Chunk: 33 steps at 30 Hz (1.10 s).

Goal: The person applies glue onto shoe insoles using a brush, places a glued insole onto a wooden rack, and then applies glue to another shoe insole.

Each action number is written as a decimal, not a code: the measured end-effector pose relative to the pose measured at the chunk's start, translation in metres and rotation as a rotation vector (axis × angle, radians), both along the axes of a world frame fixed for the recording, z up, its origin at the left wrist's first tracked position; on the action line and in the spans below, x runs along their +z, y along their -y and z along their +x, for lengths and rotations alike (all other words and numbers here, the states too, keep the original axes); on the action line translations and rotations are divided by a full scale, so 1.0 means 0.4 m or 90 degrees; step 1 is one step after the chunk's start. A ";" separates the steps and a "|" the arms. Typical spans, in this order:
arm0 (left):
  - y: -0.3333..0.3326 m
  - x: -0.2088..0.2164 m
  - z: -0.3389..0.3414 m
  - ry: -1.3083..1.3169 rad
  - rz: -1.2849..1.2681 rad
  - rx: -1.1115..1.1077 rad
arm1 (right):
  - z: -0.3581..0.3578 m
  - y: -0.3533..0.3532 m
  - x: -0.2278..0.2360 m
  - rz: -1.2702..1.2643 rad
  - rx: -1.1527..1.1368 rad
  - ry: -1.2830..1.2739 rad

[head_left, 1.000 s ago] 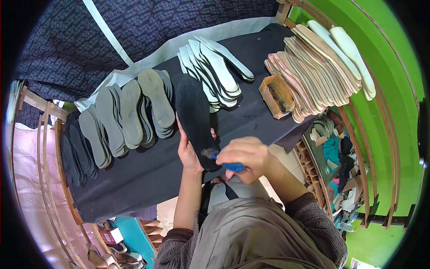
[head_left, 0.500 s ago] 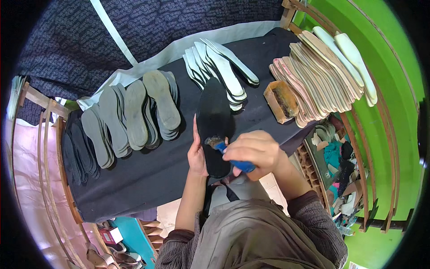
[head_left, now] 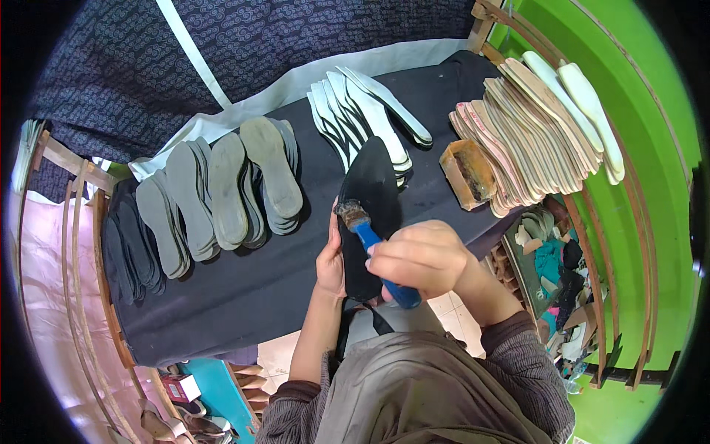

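Over the dark table [head_left: 214, 303], our left hand [head_left: 330, 270] is clamped on the black sole [head_left: 371, 174], pointing off to 1 o'clock; our right hand [head_left: 423, 259] is wrapped round the blue brush [head_left: 364, 232]. Tan soles [head_left: 529, 137] at 2, grey soles [head_left: 228, 189] at 10, white soles [head_left: 372, 122] at 12, partly blocked by ours. Brush is further up it than before.
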State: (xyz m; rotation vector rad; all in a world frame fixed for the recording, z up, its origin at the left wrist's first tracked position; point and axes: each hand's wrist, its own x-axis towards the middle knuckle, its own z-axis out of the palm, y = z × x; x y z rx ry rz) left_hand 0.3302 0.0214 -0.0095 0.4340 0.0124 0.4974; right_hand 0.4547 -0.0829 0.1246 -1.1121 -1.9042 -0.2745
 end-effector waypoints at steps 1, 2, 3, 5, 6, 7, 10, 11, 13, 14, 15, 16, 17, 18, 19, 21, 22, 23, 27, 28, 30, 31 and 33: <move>0.003 0.001 -0.002 -0.028 0.019 0.021 | 0.006 -0.003 0.008 0.001 0.003 -0.002; 0.004 0.012 0.003 0.041 -0.014 -0.007 | 0.023 -0.015 0.019 0.041 -0.046 -0.016; 0.009 0.029 0.008 0.111 -0.047 -0.034 | 0.040 -0.027 0.026 0.080 -0.096 -0.031; 0.015 0.035 0.009 0.013 -0.068 0.014 | 0.082 -0.038 0.024 0.135 -0.175 -0.021; 0.013 0.026 0.011 0.026 -0.044 0.010 | 0.083 -0.031 0.021 0.126 -0.164 -0.043; 0.011 0.025 0.014 0.039 -0.020 0.008 | 0.080 -0.023 0.017 0.117 -0.152 -0.066; 0.009 0.034 0.019 0.046 -0.061 0.023 | 0.043 0.013 0.008 0.006 -0.052 -0.107; 0.009 0.037 0.020 0.045 -0.064 0.024 | 0.045 0.017 0.002 0.012 -0.052 -0.084; 0.012 0.040 0.020 0.035 -0.078 0.024 | 0.067 0.007 0.006 0.056 -0.043 -0.127; 0.008 0.029 0.018 0.053 -0.064 0.017 | 0.079 0.003 0.009 0.088 -0.082 -0.098; 0.004 0.020 0.015 0.071 -0.050 0.010 | 0.089 0.002 0.009 0.098 -0.118 -0.058; 0.000 0.015 0.014 0.074 -0.026 0.008 | 0.092 0.000 0.001 0.113 -0.132 -0.068; 0.000 0.013 0.015 0.074 -0.025 0.008 | 0.093 -0.004 -0.009 0.127 -0.146 -0.079; 0.000 0.012 0.015 0.067 -0.031 0.022 | 0.086 -0.001 -0.019 0.098 -0.129 -0.078; 0.000 0.010 0.011 0.058 -0.037 0.041 | 0.069 0.003 -0.030 0.069 -0.107 -0.080; 0.008 0.062 0.037 0.023 -0.152 0.092 | 0.032 0.026 -0.054 0.028 -0.050 -0.085; 0.010 0.081 0.041 -0.016 -0.262 0.154 | 0.019 0.039 -0.079 -0.018 0.005 -0.089; 0.005 0.063 0.033 -0.017 -0.262 0.157 | 0.001 0.049 -0.100 -0.065 0.061 -0.093; -0.010 0.013 0.021 0.032 -0.037 0.107 | -0.062 0.084 -0.134 -0.071 0.075 -0.038; -0.012 0.011 0.022 0.040 -0.060 0.110 | -0.070 0.091 -0.135 -0.077 0.084 -0.037; -0.014 0.007 0.022 0.049 -0.083 0.112 | -0.077 0.101 -0.136 -0.089 0.101 -0.036; -0.015 0.006 0.021 0.042 -0.089 0.114 | -0.076 0.104 -0.136 -0.088 0.100 -0.035; -0.015 0.005 0.019 0.034 -0.095 0.114 | -0.074 0.112 -0.136 -0.129 0.154 -0.136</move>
